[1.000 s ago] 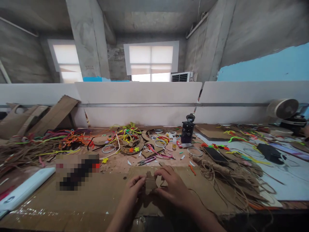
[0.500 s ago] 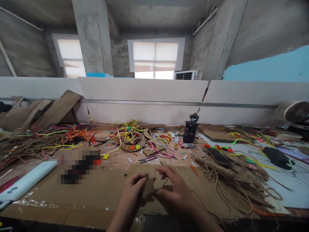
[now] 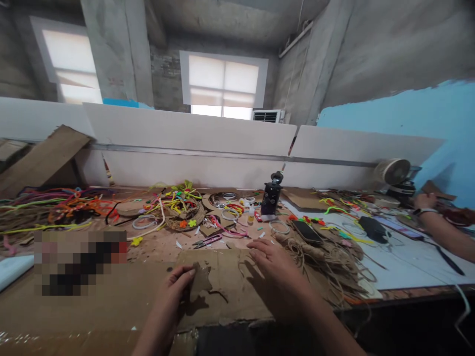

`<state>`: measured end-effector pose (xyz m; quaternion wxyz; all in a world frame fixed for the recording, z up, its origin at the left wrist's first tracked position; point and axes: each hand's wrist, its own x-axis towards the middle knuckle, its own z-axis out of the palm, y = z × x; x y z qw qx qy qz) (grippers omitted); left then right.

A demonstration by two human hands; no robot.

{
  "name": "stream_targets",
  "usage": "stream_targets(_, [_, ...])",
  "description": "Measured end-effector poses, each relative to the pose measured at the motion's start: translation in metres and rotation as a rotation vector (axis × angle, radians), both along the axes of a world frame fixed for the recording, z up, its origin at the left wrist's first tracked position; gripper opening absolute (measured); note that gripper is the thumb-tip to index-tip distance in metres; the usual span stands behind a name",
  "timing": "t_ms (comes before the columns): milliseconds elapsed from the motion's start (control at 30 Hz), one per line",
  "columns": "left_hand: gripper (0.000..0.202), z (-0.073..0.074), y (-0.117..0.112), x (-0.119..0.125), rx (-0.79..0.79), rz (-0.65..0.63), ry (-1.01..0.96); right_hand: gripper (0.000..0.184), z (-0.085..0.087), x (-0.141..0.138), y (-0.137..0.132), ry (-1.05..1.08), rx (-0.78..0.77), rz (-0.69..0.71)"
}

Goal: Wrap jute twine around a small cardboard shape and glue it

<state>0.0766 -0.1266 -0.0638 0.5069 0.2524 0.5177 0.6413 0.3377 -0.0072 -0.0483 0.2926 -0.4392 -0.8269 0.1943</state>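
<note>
My left hand [image 3: 174,287] pinches a small jagged cardboard cutout [image 3: 200,284] just above the big cardboard sheet [image 3: 230,291] at the table's near edge. My right hand [image 3: 274,264] lies to the right of it with fingers stretched out flat on the same sheet, holding nothing. Pink-handled scissors [image 3: 208,241] lie just beyond the sheet. A tangle of jute twine [image 3: 330,262] sits right of my right hand.
Coloured pipe cleaners [image 3: 63,207], a woven wreath [image 3: 181,212], rings, a small glue bottle [image 3: 251,213] and a black device [image 3: 270,198] crowd the table. A phone [image 3: 306,231] lies right of centre. Another person's arm [image 3: 441,227] rests at far right near a fan [image 3: 391,170].
My hands have come apart: the left keeps the cardboard cutout, the right has let go and moved right, flat onto the sheet. The view has swung right, showing another person's arm.
</note>
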Motion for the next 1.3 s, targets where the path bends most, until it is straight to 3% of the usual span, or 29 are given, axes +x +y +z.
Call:
stream_targets(267, [0.034, 0.001, 0.002, 0.000, -0.006, 0.006, -0.011, 0.037, 0.001, -0.014, -0.023, -0.145, 0.082, 0.235])
stream_targets(533, [0.034, -0.010, 0.006, -0.005, -0.034, -0.039, 0.057, 0.014, -0.013, -0.051, -0.024, -0.021, 0.004, 0.187])
stream_targets(700, [0.032, 0.000, -0.003, 0.000, -0.046, -0.072, 0.046, 0.008, -0.004, -0.064, -0.039, 0.119, -0.110, 0.222])
stream_targets(833, [0.028, 0.002, -0.005, 0.002, -0.011, -0.103, 0.034, 0.009, 0.007, -0.075, -0.050, 0.188, -0.114, 0.251])
stream_targets(1067, [0.030, -0.007, 0.001, -0.001, 0.029, -0.083, 0.103, 0.011, 0.005, -0.092, -0.060, 0.040, 0.204, 0.211])
stream_targets(1300, [0.032, -0.012, 0.004, 0.000, 0.049, -0.075, 0.138, 0.012, -0.001, -0.092, -0.059, 0.036, 0.315, 0.199])
